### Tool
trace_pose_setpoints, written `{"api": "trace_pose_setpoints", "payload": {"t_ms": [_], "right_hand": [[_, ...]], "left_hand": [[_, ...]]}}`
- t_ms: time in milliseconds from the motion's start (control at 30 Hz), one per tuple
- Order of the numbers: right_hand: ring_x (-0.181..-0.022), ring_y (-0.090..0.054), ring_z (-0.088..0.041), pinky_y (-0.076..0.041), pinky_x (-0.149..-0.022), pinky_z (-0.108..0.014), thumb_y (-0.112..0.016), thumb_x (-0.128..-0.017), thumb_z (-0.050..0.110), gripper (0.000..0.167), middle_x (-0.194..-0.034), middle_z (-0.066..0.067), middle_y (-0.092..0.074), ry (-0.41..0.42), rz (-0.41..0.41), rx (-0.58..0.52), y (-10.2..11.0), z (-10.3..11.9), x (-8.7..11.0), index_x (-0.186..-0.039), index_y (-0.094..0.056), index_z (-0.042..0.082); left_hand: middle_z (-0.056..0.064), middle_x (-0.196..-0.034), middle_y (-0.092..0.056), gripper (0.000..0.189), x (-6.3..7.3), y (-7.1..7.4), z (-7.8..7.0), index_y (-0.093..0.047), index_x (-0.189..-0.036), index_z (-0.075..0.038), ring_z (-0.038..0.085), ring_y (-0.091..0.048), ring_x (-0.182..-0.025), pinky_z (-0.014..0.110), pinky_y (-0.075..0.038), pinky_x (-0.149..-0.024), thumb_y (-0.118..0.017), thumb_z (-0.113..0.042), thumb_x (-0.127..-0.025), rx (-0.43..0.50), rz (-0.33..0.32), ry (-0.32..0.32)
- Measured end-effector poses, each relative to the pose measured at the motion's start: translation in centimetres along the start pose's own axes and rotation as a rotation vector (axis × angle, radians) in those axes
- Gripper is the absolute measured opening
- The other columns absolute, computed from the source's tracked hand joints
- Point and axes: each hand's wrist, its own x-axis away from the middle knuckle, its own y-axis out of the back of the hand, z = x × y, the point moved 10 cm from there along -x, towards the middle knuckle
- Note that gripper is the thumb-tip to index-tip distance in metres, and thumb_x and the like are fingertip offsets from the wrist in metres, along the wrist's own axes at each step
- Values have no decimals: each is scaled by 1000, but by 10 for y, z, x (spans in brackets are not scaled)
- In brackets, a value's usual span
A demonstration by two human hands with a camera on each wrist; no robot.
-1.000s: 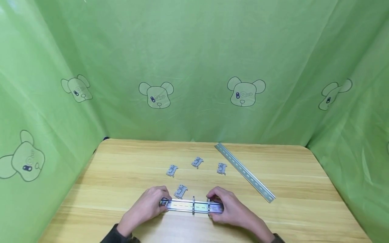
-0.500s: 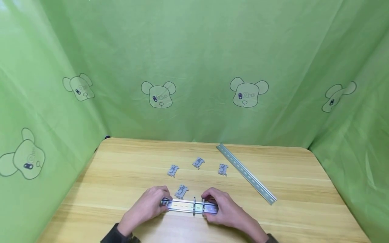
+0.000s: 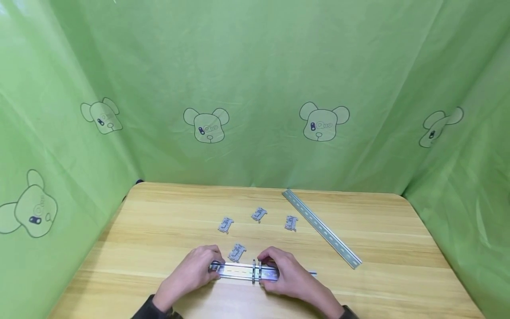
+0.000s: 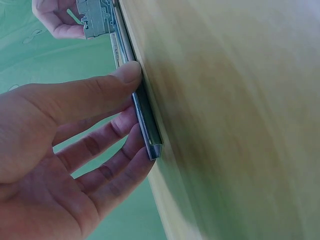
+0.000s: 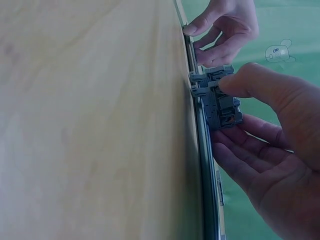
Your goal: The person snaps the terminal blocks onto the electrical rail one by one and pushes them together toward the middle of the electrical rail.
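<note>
A slotted metal DIN rail (image 3: 236,270) lies crosswise near the table's front. My left hand (image 3: 196,266) grips its left end, thumb on the near edge and fingers along the far edge, as the left wrist view shows. Two thin grey terminal blocks stand upright across the rail: a left one (image 3: 253,271) and a right one (image 3: 260,270), with a very narrow gap between them. My right hand (image 3: 290,274) pinches the right terminal block (image 5: 226,107) between thumb and fingers. Part of the rail is hidden behind that hand; its right end shows past it.
Several loose grey terminal blocks lie flat beyond the rail, the nearest terminal block (image 3: 237,252) just behind it. A second, longer DIN rail (image 3: 322,228) lies diagonally at the right. Green curtains (image 3: 255,88) enclose the wooden table (image 3: 398,257) at the back and sides.
My right hand has slid the right terminal block leftward along the rail, nearly up to the left one. More of the rail's right end shows. My left hand has stayed in place.
</note>
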Motion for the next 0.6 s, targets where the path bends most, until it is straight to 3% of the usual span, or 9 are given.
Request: {"api": "trace_pose_setpoints", "payload": {"t_ms": [600], "right_hand": [[-102,-67,-15,-58,-89,-28,-88,-77,13,49,-115,1,-68,-28,27,-10,-3,2,-1,-120,-63,9]], "left_hand": [[-5,-95,-71,27,0,1,-1,-79,-96,-16,11,-66,-85,34,-60,-80,-91,-12,-72,4,-6,-5]]}}
